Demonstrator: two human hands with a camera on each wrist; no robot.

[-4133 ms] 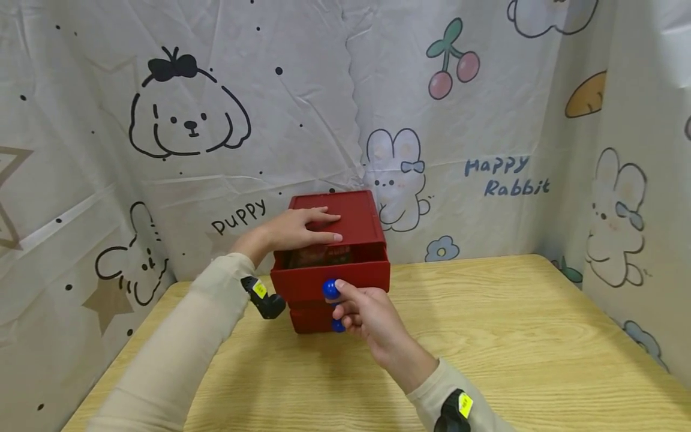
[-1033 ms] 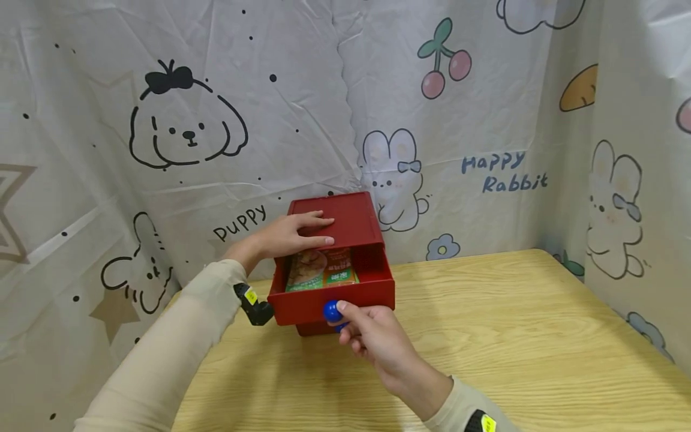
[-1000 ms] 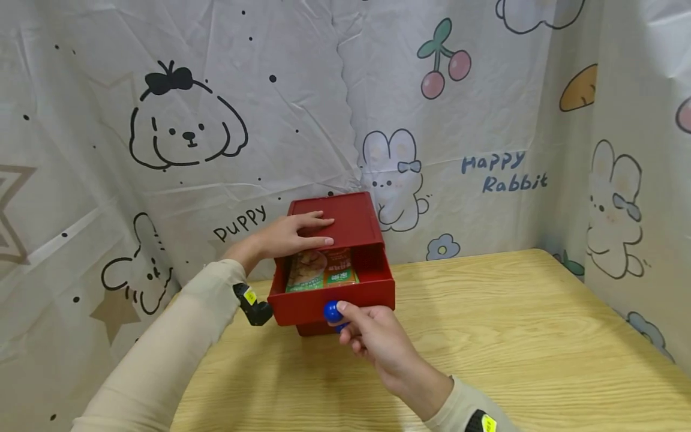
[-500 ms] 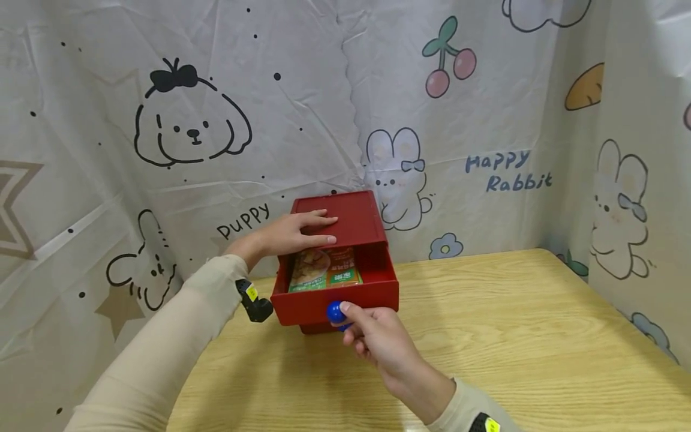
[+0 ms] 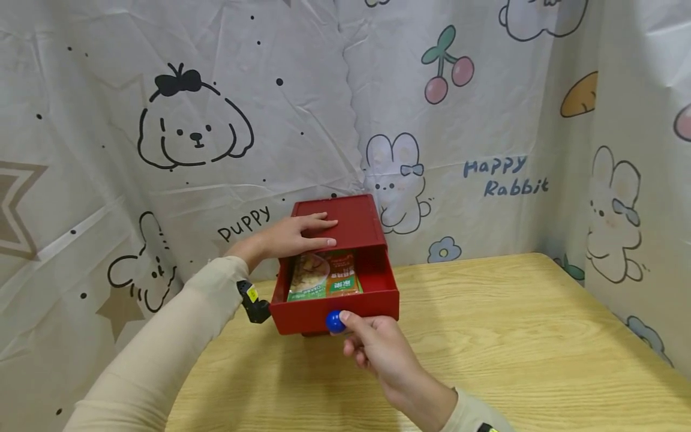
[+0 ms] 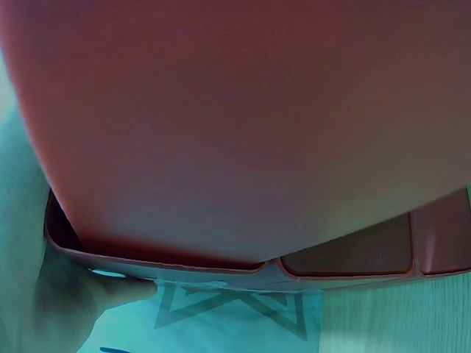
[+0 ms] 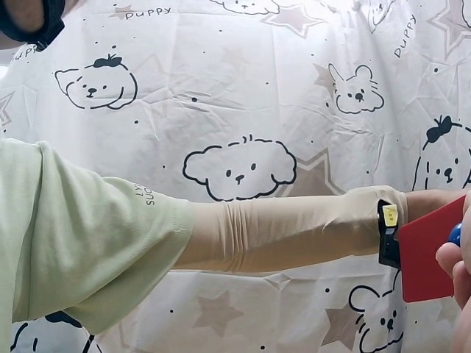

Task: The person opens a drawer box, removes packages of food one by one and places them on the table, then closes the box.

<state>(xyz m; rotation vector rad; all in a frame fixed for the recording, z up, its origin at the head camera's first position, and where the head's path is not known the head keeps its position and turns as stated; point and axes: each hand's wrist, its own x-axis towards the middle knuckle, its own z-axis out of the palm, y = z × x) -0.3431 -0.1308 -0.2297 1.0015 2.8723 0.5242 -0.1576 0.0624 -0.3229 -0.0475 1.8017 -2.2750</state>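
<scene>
A red drawer box (image 5: 351, 219) stands on the table, its upper drawer (image 5: 378, 306) pulled well out toward me. My right hand (image 5: 385, 354) pinches the blue round knob (image 5: 335, 321) on the drawer front between thumb and fingers. Flat on the box's top lies my left hand (image 5: 291, 236), its fingers spread. Inside the drawer, on its left side, is a food packet (image 5: 324, 275) with a printed bowl picture and green and orange parts. In the left wrist view the drawer's side (image 6: 235, 132) fills most of the picture, with the left hand (image 6: 66, 301) at lower left.
The light wooden table (image 5: 513, 336) spreads to the right and in front of the box. Behind and on both sides hangs a white printed curtain (image 5: 302, 150). A black wrist camera (image 5: 254, 303) sits by the drawer's left front corner.
The right hand has drawn the upper drawer out toward me by its knob, and the packet inside has come into view. The left hand has stayed on top of the box.
</scene>
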